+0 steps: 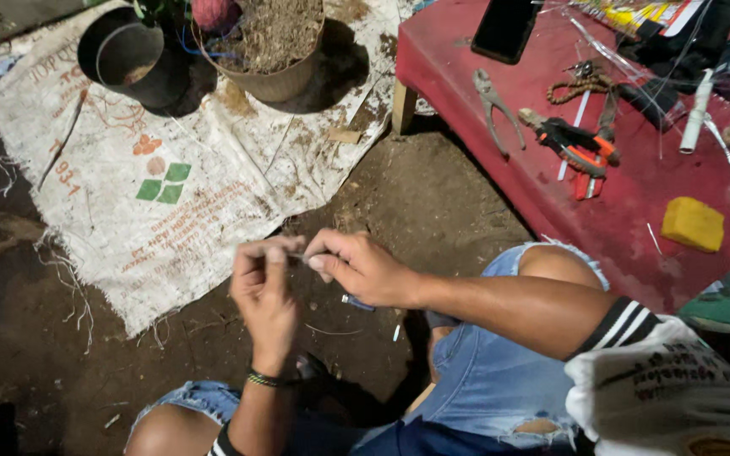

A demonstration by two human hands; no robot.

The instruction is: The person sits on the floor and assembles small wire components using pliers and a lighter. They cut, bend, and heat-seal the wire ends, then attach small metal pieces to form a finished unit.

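- Pinching a thin grey rod (299,256) between them, both hands met above the dirt ground (433,203), just below the lower edge of the white woven sack (154,160).
- That rod was short and slim; its long axis ran nearly level, left to right, tilting slightly, and its ends were hidden under fingertips, so which way it pointed could not be told.
- The left hand (265,291) held its fingers curled narrow, thumb and forefinger closed on the rod's left end.
- The right hand (358,268) came in from the right, fingers closed tight on the other end, wrist angled toward the sack.
- A small blue-handled item (356,302) lay on the ground just under the right hand.
- On the sack's far side stood a black pot (124,55) and a soil-filled pot (276,42), side by side.
- Right of the sack, well apart, a red table (635,211) carried grey pliers (493,105), orange-handled cutters (576,148), a yellow block (693,224) and a dark phone (506,29).
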